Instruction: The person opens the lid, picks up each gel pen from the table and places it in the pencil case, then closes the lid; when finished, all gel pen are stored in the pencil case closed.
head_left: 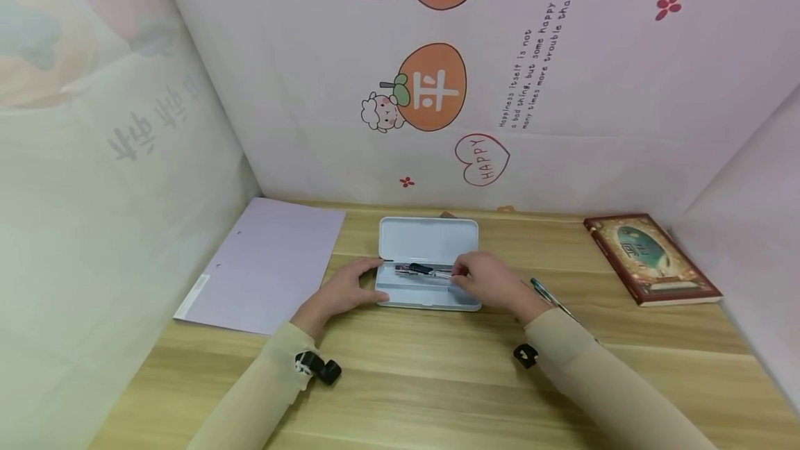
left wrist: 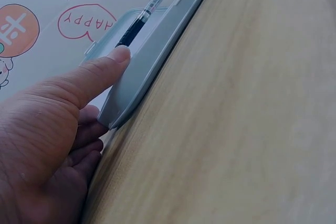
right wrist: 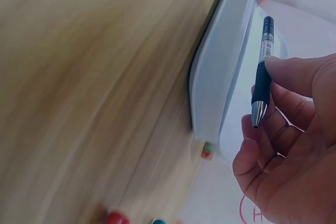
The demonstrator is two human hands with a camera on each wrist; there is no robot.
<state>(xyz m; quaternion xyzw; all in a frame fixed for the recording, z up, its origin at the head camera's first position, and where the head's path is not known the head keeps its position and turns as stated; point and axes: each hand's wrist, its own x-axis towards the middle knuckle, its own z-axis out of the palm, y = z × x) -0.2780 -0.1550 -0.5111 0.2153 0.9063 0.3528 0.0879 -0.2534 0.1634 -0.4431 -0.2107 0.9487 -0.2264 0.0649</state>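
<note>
A pale blue pencil case (head_left: 412, 297) lies on the wooden table with its lid (head_left: 428, 238) raised at the back. My left hand (head_left: 344, 288) holds its left end, thumb at the front corner and fingers around the side. My right hand (head_left: 487, 280) is over the right part of the case. Between its thumb and fingers it pinches a pen (right wrist: 261, 85) with a dark rubber grip and silver tip. That pen stretches across the case's back compartment in the head view.
A lilac folder (head_left: 269, 262) lies at the left, by the wall. At the right is a thick book (head_left: 656, 262) with a red-brown border. A blue-green pen (head_left: 550, 295) lies beside my right forearm. A small red-and-green object (right wrist: 207, 150) sits behind the case.
</note>
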